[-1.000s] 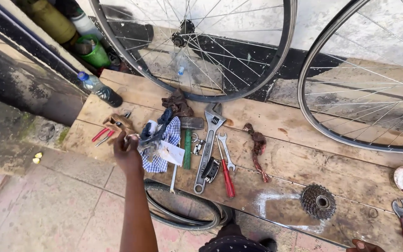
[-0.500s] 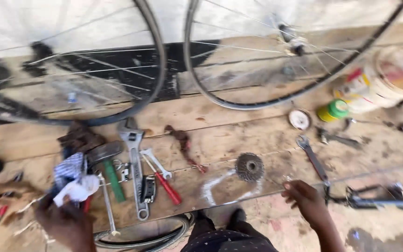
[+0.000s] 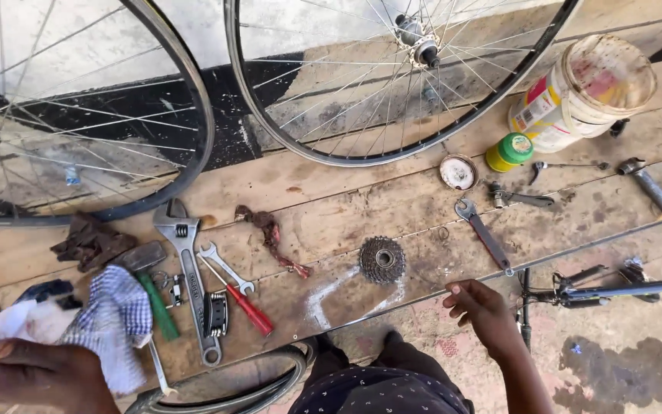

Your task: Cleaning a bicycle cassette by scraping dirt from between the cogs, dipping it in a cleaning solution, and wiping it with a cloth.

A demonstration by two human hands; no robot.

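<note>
**A soft rag in one hand, a gear cluster by the other**

At the left end of the wooden platform (image 3: 331, 192), near its front edge, the left hand (image 3: 28, 376) has its fingers closed on a white cloth (image 3: 9, 326) — thin, crumpled and a bit grubby. It looks light and floppy, so a bunched fistful seems the best hold. A blue checked rag (image 3: 116, 322) lies against it. Further right, the right hand (image 3: 484, 310) hangs over the front edge, fingers loosely curled and a little apart, holding nothing — close to the round, toothed gear cluster (image 3: 381, 259), which looks heavy, hard and greasy.
</note>
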